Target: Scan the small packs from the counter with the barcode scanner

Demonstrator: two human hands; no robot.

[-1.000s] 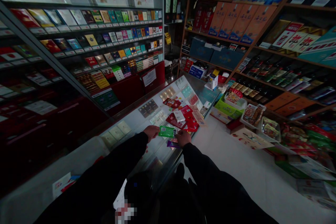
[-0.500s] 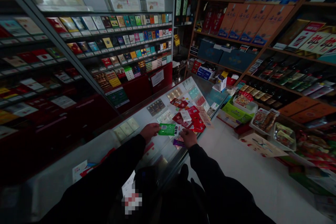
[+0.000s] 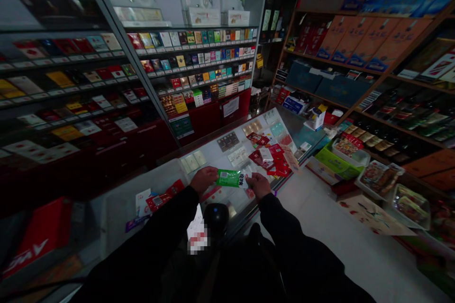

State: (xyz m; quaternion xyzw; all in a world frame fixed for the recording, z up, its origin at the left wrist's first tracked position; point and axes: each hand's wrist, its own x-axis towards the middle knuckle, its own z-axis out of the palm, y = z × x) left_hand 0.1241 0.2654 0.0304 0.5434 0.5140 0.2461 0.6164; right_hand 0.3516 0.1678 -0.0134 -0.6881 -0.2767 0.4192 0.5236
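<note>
A green and white snack packet (image 3: 228,178) is stretched flat between my two hands above the glass counter (image 3: 190,184). My left hand (image 3: 204,180) pinches its green end, and my right hand (image 3: 259,185) grips the white end with dark lettering. Just beyond my right hand lies a pile of red snack packets (image 3: 279,166), with a small white box (image 3: 266,154) on top. Below the packet stands a dark rounded device (image 3: 216,218) showing a small blue light. Something purple is mostly hidden behind my right wrist.
At the left, a pale bin (image 3: 113,213) holds red and purple packets (image 3: 165,197). Shelves of cigarette packs (image 3: 199,59) line the wall. On the right, open tubs of snacks (image 3: 378,175) stand by the counter, below bottle shelves (image 3: 394,109).
The view has swung left, so the surroundings sit further right and more of the left bin shows. Both hands still hold the green packet, now away from the red pile.
</note>
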